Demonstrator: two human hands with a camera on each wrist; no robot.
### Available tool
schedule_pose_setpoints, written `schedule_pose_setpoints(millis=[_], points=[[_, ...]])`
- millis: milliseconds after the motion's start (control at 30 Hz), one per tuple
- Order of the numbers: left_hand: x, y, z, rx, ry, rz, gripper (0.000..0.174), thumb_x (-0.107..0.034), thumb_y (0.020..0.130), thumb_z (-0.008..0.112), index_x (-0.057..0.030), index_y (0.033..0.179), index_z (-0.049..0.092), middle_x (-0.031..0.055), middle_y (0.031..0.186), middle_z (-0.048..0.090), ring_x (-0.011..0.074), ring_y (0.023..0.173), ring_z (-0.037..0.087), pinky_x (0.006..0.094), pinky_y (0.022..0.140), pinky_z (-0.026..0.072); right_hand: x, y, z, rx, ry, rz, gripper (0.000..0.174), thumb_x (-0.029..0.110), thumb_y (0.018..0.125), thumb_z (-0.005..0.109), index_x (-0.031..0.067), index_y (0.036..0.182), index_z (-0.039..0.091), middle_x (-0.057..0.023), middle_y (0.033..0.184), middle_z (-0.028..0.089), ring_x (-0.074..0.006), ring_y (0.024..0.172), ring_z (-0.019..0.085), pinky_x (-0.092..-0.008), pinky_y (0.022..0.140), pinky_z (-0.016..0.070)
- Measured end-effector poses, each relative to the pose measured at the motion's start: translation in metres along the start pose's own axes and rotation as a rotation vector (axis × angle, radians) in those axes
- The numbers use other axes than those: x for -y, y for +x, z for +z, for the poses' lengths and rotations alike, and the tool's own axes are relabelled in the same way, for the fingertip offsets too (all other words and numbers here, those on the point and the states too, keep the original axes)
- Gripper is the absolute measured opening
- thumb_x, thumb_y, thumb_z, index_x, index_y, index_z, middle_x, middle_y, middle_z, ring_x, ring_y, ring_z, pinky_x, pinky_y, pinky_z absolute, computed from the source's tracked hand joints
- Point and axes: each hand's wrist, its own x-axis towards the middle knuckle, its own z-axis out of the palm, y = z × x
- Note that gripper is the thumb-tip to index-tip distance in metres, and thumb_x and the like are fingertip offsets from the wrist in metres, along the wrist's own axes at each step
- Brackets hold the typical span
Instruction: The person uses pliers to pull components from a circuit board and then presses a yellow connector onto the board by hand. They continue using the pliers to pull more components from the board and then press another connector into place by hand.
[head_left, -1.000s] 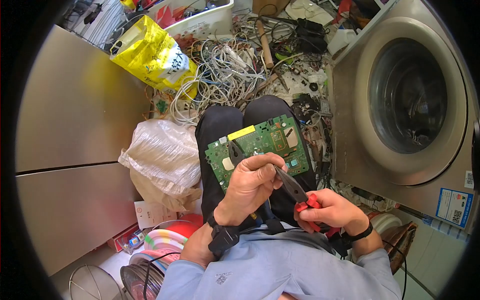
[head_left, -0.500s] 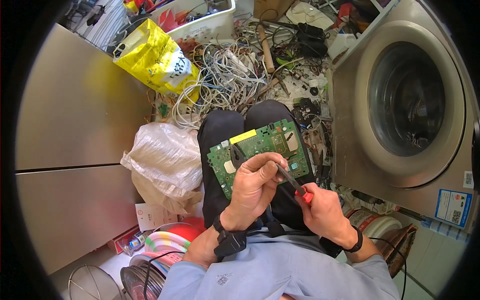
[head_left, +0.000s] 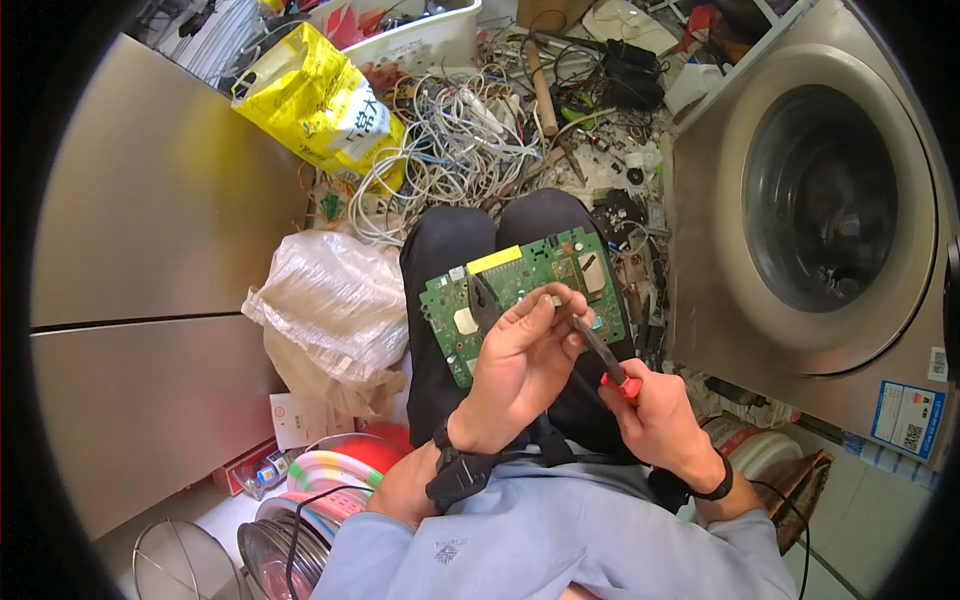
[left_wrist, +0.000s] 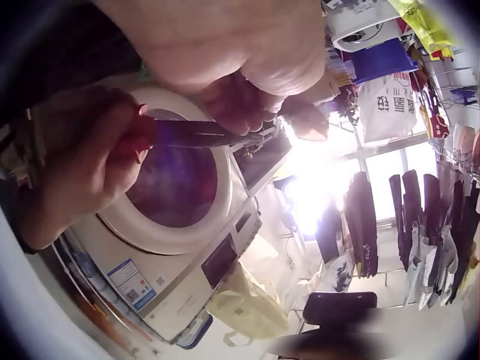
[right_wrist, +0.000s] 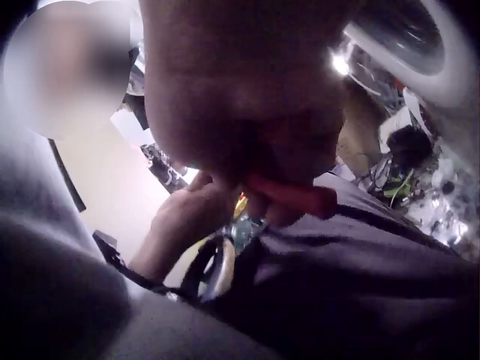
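Note:
A green circuit board (head_left: 530, 272) with a yellow strip lies across the person's lap. On its left part rests a dark plier-like tool (head_left: 481, 300). Above the board the left hand (head_left: 520, 365) pinches a tiny pale piece (head_left: 556, 300) between thumb and fingers. The right hand (head_left: 658, 418) grips red-handled pliers (head_left: 602, 352), their dark jaws pointing at the left fingertips; whether the tips touch them cannot be told. In the left wrist view the pliers (left_wrist: 199, 133) reach beside the left fingers. A red handle (right_wrist: 292, 196) shows under the right hand in the right wrist view.
Tangled white cables (head_left: 455, 150), a yellow bag (head_left: 325, 105) and a white bin (head_left: 425, 40) lie beyond the knees. A washing machine (head_left: 700, 250) stands at right; a crumpled white sack (head_left: 325, 300) and stacked basins (head_left: 330, 470) are at left.
The left fingers have spread somewhat, showing the tiny piece. The plier tips have moved slightly right, and the right hand has turned around the handles, now covering more of them.

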Motion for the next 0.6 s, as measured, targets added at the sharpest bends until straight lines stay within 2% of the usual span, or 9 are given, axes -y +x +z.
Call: schedule_pose_setpoints(millis=[67, 100, 133, 167, 200, 267, 300, 367, 600], points=[[-0.002, 0.001, -0.006, -0.017, -0.008, -0.02, 0.024, -0.022, 0.109, 0.061, -0.0041, 0.123, 0.067, 0.0085, 0.117, 0.068, 0.022, 0.105, 0.061, 0.0309, 0.09, 0.0533, 0.003, -0.001, -0.012, 0.274, 0.185, 0.207, 0.013, 0.011, 0.097, 0.072, 0.0023, 0.098, 0.063, -0.0147, 0.073, 0.068, -0.0332, 0.068, 0.07, -0.0388, 0.062, 0.0538], [-0.003, 0.003, -0.008, -0.019, -0.012, -0.039, 0.024, -0.023, 0.109, 0.06, -0.0042, 0.123, 0.067, 0.0084, 0.117, 0.069, 0.0223, 0.106, 0.062, 0.0321, 0.09, 0.0535, 0.005, 0.0, -0.017, 0.281, 0.186, 0.21, 0.013, 0.011, 0.097, 0.072, 0.0023, 0.098, 0.063, -0.0147, 0.073, 0.068, -0.0332, 0.068, 0.07, -0.0388, 0.062, 0.0538], [-0.004, 0.003, -0.013, -0.011, -0.005, -0.049, 0.024, -0.024, 0.11, 0.058, -0.0058, 0.123, 0.067, 0.0085, 0.117, 0.071, 0.0239, 0.108, 0.063, 0.0374, 0.093, 0.0553, 0.007, 0.001, -0.022, 0.399, 0.243, 0.274, 0.015, 0.014, 0.098, 0.071, 0.0018, 0.097, 0.063, -0.0135, 0.071, 0.068, -0.0295, 0.067, 0.071, -0.0374, 0.062, 0.0537], [-0.005, 0.004, -0.014, -0.014, -0.008, -0.048, 0.024, -0.024, 0.11, 0.058, -0.0058, 0.123, 0.067, 0.0085, 0.117, 0.071, 0.0239, 0.108, 0.063, 0.0374, 0.093, 0.0553, 0.007, 0.002, -0.025, 0.514, 0.298, 0.338, 0.017, 0.016, 0.1, 0.071, 0.0014, 0.096, 0.063, -0.0122, 0.07, 0.068, -0.0257, 0.067, 0.071, -0.036, 0.062, 0.0535], [-0.005, 0.005, -0.015, 0.019, -0.029, -0.06, 0.024, -0.025, 0.111, 0.057, -0.0067, 0.124, 0.066, 0.0094, 0.117, 0.072, 0.0253, 0.109, 0.065, 0.0399, 0.096, 0.0559, 0.005, 0.002, -0.026, 0.517, 0.297, 0.34, 0.017, 0.016, 0.1, 0.071, 0.0014, 0.096, 0.063, -0.0122, 0.07, 0.068, -0.0257, 0.067, 0.071, -0.036, 0.062, 0.0535], [-0.005, 0.005, -0.015, 0.046, -0.054, -0.073, 0.025, -0.025, 0.111, 0.055, -0.0075, 0.124, 0.066, 0.0102, 0.118, 0.073, 0.0267, 0.111, 0.066, 0.0424, 0.099, 0.0566, 0.002, 0.001, -0.025, 0.664, 0.433, 0.429, 0.023, 0.021, 0.103, 0.069, 0.0013, 0.094, 0.063, -0.0077, 0.073, 0.07, -0.0169, 0.066, 0.069, -0.0338, 0.063, 0.0536], [-0.006, 0.005, -0.014, 0.044, -0.065, -0.088, 0.026, -0.026, 0.112, 0.053, -0.0078, 0.125, 0.066, 0.0116, 0.119, 0.074, 0.0282, 0.113, 0.067, 0.044, 0.101, 0.0565, 0.003, 0.002, -0.026, 0.667, 0.434, 0.432, 0.023, 0.021, 0.103, 0.069, 0.0013, 0.094, 0.063, -0.0077, 0.073, 0.07, -0.0169, 0.066, 0.069, -0.0338, 0.063, 0.0536], [-0.006, 0.005, -0.015, 0.037, -0.078, -0.105, 0.027, -0.027, 0.113, 0.051, -0.0082, 0.125, 0.066, 0.0129, 0.12, 0.075, 0.0298, 0.116, 0.068, 0.0456, 0.104, 0.0565, 0.006, 0.006, -0.029, 0.728, 0.509, 0.496, 0.019, 0.021, 0.104, 0.069, 0.003, 0.096, 0.066, -0.0021, 0.078, 0.074, -0.0096, 0.068, 0.066, -0.0276, 0.06, 0.0515], [-0.005, 0.009, -0.016, 0.108, -0.151, -0.155, 0.032, -0.029, 0.116, 0.043, -0.0059, 0.122, 0.065, 0.015, 0.123, 0.075, 0.0341, 0.119, 0.069, 0.0475, 0.106, 0.0563, 0.002, 0.015, -0.032, 0.911, 0.566, 0.528, 0.021, 0.024, 0.104, 0.068, 0.003, 0.104, 0.07, -0.0011, 0.085, 0.077, -0.0091, 0.068, 0.066, -0.0266, 0.059, 0.0504]])
